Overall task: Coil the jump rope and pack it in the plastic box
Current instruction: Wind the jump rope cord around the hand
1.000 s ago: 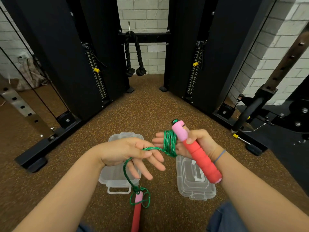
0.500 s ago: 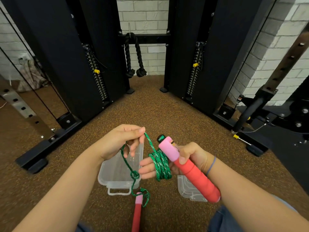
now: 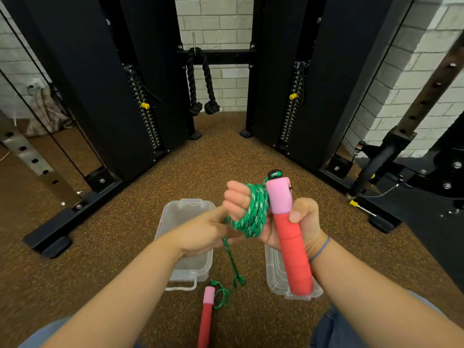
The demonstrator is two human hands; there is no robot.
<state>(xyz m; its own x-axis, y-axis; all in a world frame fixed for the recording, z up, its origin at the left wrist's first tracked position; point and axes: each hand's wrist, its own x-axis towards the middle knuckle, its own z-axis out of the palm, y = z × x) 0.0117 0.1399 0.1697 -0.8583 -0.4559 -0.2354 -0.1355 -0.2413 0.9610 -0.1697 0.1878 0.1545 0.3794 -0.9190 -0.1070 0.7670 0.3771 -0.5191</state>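
My right hand point(image 3: 298, 222) grips one red-and-pink jump rope handle point(image 3: 288, 237) upright, and the green rope point(image 3: 251, 217) is wound in several turns around its fingers. My left hand point(image 3: 208, 234) pinches the loose strand just below that coil. From there the strand hangs down to the second red-and-pink handle point(image 3: 206, 317), which lies on the floor between my knees. The clear plastic box point(image 3: 187, 214) stands open on the floor beneath my left hand. Its clear lid point(image 3: 275, 275) lies to the right, partly hidden behind the held handle.
Brown speckled floor point(image 3: 113, 259) surrounds the box. Black cable-machine columns point(image 3: 95, 84) stand left and right ahead, their base rails point(image 3: 75, 212) running along the floor. A black rope attachment point(image 3: 200, 84) hangs at the centre back. More rack parts point(image 3: 401, 159) are at the right.
My left hand has swung under and to the right, laying another turn on my right fingers. The right hand with the handle has risen, and the hanging strand is shorter.
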